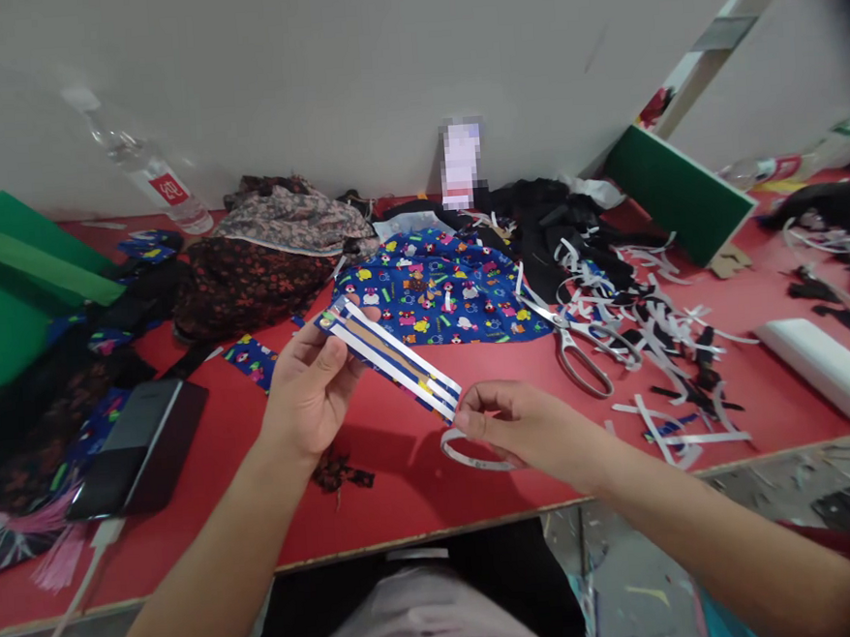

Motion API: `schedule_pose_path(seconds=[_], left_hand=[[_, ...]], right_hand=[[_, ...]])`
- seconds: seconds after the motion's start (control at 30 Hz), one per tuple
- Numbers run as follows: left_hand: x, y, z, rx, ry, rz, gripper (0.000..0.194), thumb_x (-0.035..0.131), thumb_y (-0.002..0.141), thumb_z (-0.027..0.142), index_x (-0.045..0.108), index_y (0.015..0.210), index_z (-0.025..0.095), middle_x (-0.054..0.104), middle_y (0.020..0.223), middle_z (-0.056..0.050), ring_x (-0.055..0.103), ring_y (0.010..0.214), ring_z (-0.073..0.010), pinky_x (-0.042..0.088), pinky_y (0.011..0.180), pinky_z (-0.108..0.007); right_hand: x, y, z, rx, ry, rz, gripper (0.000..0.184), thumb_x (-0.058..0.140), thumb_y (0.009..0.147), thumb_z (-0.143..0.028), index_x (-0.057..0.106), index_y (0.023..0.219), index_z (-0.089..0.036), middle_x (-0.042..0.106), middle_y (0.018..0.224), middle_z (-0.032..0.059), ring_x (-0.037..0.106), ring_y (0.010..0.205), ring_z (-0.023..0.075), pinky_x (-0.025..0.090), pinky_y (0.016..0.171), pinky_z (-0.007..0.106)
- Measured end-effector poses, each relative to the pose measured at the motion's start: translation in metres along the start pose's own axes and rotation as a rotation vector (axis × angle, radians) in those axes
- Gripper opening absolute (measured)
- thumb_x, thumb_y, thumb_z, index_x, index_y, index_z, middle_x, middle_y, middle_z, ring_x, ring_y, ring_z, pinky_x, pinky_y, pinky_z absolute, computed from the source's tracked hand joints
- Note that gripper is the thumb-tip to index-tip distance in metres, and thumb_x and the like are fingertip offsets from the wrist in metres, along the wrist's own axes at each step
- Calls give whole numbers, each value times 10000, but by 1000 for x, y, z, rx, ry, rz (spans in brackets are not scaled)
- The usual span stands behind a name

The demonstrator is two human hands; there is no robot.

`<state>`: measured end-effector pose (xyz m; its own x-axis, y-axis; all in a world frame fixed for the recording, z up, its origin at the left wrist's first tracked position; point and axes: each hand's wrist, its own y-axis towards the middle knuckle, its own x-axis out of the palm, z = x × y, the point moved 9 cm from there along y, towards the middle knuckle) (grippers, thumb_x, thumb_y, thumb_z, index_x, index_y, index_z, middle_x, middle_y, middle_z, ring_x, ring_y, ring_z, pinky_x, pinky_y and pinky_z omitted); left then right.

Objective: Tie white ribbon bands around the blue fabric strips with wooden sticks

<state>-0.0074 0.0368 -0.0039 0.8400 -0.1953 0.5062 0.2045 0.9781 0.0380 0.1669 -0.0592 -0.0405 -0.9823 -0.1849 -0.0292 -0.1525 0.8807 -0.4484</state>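
A narrow blue printed fabric piece (399,364) with white strips and a tan band along it is stretched between my hands above the red table. My left hand (311,380) grips its upper left end, thumb on top. At the lower right end, my right hand (512,417) pinches its tip with the fingers closed. From under my right hand a white strip (483,465) curls in a loop. Behind lies a blue cartoon-print cloth (431,303), partly hidden by my left hand and the piece. Scissors (579,339) with pale handles lie to its right, blades apart.
White and black scraps (645,342) spread over the right of the red table (409,504). Dark floral cloth (248,282), a bottle (157,177) and a black power bank (143,445) are at left. A white case (829,373) lies right; green boards (678,194) flank the table.
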Motion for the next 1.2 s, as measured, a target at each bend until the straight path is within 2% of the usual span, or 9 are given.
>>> schedule_pose_path(seconds=[0.17, 0.3, 0.43, 0.6, 0.73, 0.87, 1.0, 1.1, 1.2], left_hand=[[1, 0, -1, -1, -2, -9, 429, 770, 671, 339, 656, 1059, 197, 701, 1082, -89, 640, 1037, -241, 548, 879, -336], [0, 0, -3, -4, -7, -9, 423, 765, 679, 336, 653, 1064, 201, 702, 1077, -82, 635, 1047, -238, 547, 887, -336], [-1, 1, -1, 4, -14, 7, 402, 763, 684, 331, 658, 1048, 196, 695, 1093, -81, 633, 1050, -227, 539, 899, -322], [-1, 1, 0, -8, -34, 24, 391, 767, 677, 337, 665, 1027, 196, 701, 1079, -77, 643, 1024, -214, 548, 878, -311], [0, 0, 0, -13, -53, 14, 447, 770, 675, 335, 640, 1084, 208, 703, 1065, -67, 650, 1007, -196, 548, 863, -276], [2, -1, -2, -23, -85, 7, 394, 749, 705, 311, 647, 1070, 205, 694, 1088, -68, 649, 989, -180, 550, 820, -246], [6, 0, -5, -28, -114, -20, 248, 693, 764, 291, 670, 991, 194, 703, 1022, -50, 652, 891, -141, 542, 768, -229], [7, 0, -3, 19, -101, -26, 252, 662, 778, 384, 676, 930, 183, 702, 920, -39, 645, 812, -136, 539, 709, -234], [3, -2, 0, 77, -14, 16, 303, 620, 786, 466, 666, 855, 175, 687, 826, -35, 640, 776, -153, 530, 658, -251]], right_hand=[[-1, 0, -2, -16, -61, 23, 275, 660, 740, -453, 623, 718, -181, 550, 623, -14, 435, 508, 72, 302, 429, 178], [0, 2, -2, -10, -127, 21, 256, 623, 784, -431, 597, 742, -179, 522, 627, -33, 351, 459, 39, 260, 397, 158], [4, 5, 3, 33, -39, -24, 257, 589, 813, -441, 543, 800, -188, 479, 601, -64, 292, 397, 22, 227, 359, 155], [14, 5, 4, 65, 37, -125, 275, 602, 802, -450, 525, 924, -216, 521, 622, -77, 305, 347, 18, 199, 326, 159], [16, 4, 0, 69, 108, -114, 252, 630, 771, -419, 567, 823, -181, 483, 547, -68, 383, 411, 43, 273, 371, 162], [17, 3, 3, 107, 230, -74, 183, 639, 742, -339, 562, 764, -175, 472, 525, -64, 380, 431, 44, 298, 406, 163], [10, 8, 5, 41, 285, 52, 159, 625, 720, -314, 553, 757, -177, 478, 541, -59, 376, 432, 45, 279, 393, 165], [6, 10, 8, -3, 269, 144, 147, 604, 719, -307, 533, 729, -179, 472, 535, -64, 329, 392, 34, 237, 369, 175], [8, 10, 9, -24, 245, 175, 138, 587, 725, -296, 512, 706, -181, 460, 528, -71, 291, 373, 24, 200, 362, 177]])
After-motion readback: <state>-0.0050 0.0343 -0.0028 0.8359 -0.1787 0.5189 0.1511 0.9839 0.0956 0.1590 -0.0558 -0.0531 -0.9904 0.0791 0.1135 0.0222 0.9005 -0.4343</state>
